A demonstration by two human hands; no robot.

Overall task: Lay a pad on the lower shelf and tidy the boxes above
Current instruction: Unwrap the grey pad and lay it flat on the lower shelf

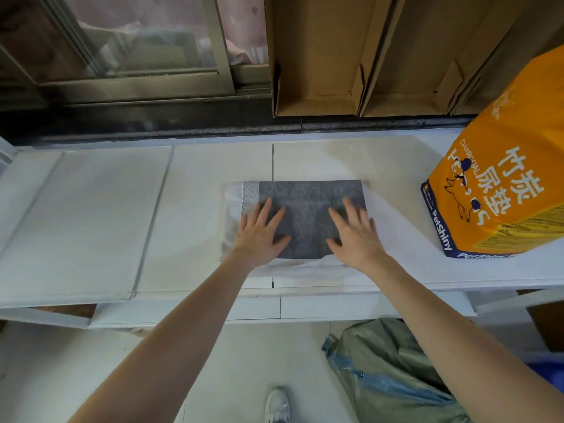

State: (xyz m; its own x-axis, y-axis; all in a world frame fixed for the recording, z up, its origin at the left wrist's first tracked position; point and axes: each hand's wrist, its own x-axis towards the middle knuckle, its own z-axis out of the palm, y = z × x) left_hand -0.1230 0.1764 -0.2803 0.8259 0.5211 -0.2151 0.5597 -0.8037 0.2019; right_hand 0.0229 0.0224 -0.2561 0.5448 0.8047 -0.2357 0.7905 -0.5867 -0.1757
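Both hands, left [259, 232] and right [357, 232], press flat with fingers spread, grip released, on a folded charcoal pad [308, 215] lying mid-shelf [198, 215]. Bare shelf stretches left; an orange pad bag [500, 178] stands right, cardboard boxes [317, 56] behind.

Looked like a home, probably a balcony or utility corner. Shown by a sliding window [131, 47] in a metal frame with pink fabric behind the glass, flattened cardboard boxes [360, 56] leaned upright on the dark sill, a white shelf [91, 215] over pale floor tiles [232, 361], an orange pack of charcoal pet pads [500, 178] stood on the shelf, and a crumpled green sack [387, 370] on the floor.
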